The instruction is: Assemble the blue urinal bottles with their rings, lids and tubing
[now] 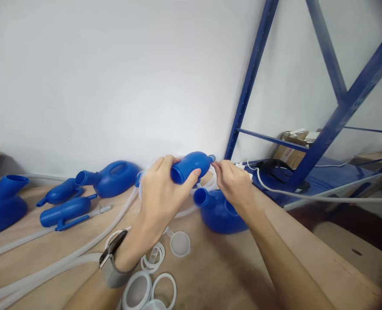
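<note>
My left hand is wrapped round a hollow blue plastic funnel piece, holding it tilted above the table. Its wide open mouth faces me, and its narrow end points away to the right. At that narrow tip sits a small greyish translucent fitting, pinched between the thumb and fingers of my right hand; the fingers partly cover it. Just below my right hand, a blue urinal bottle with an open round neck stands on the table.
More blue bottles and two blue funnel pieces lie on the left. Clear hoses cross the brown table. White rings and a round translucent cap lie nearby. A blue metal rack stands on the right.
</note>
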Demonstrator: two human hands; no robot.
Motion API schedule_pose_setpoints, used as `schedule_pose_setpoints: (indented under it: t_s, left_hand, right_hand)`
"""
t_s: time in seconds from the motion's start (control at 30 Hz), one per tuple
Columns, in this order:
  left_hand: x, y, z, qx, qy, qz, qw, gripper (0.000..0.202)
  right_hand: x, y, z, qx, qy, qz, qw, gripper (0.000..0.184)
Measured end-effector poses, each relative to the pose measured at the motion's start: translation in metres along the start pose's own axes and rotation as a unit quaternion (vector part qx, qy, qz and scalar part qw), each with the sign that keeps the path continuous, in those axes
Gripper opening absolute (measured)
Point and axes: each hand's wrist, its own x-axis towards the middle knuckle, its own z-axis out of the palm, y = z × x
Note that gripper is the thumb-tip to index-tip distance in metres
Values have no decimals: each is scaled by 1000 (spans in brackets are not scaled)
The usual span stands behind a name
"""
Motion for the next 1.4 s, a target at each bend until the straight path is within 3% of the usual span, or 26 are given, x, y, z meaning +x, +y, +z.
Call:
schedule_pose_setpoints:
  t_s: [0.17,0.27,0.33,0.4,0.47,0.53,0.6,0.77,0.87,1.07,1.23,1.4]
  left_hand:
    - [-1,3,-13,48,18,37,998,32]
    - [5,-3,-24,22,7,24,999,36]
    - [10,-10,-31,-15,-19,32,999,37]
    - [15,-19,-38,-52,-51,64,995,38]
    - [20,-26,-42,-84,-79,95,989,40]
    - [22,-32,-43,-109,-97,108,983,41]
    - [24,-36,-41,-127,-101,107,981,42]
    - [26,-46,-31,-183,-136,80,970,47]
    - [26,-50,-28,-203,-144,105,963,46]
    - [21,-44,-26,-230,-79,155,958,39]
    - [17,-42,-17,-251,-60,149,955,39]
    - [13,-36,-9,-226,-36,169,959,34]
  right_hand:
    - [-5,4,10,42,-30,12,999,40]
    - [5,2,-3,129,-3,75,989,35]
    - [13,2,-17,208,15,121,971,51]
    - [19,4,-29,343,-35,117,931,69]
    - [22,6,-36,498,-132,92,852,72]
    - [21,4,-38,582,-212,108,778,69]
    - [20,-2,-36,590,-232,160,757,66]
    - [19,-18,-29,573,-173,223,770,63]
    - [17,-20,-27,550,-147,225,791,64]
    - [17,-17,-29,541,-110,221,804,64]
    - [19,-9,-32,501,-109,211,832,64]
    - [15,3,-24,454,-132,184,862,39]
